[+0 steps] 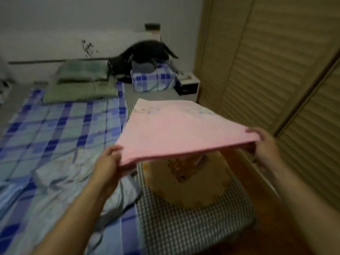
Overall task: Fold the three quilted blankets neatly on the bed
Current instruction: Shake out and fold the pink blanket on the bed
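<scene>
Pink blanket held level over the bed

Left hand [108, 161] and right hand [265, 142] are gripping the pink blanket's [176, 126] near corners (folded, seemingly), its length stretching toward twelve o'clock.

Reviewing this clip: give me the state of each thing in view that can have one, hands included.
pink blanket: folded flat, held up above the bed
left hand: grips the blanket's near left corner
right hand: grips its near right corner
yellow blanket: lying on the checked mattress
light blue blanket: crumpled, unfolded
green pillows: stacked
wardrobe doors: closed
</scene>
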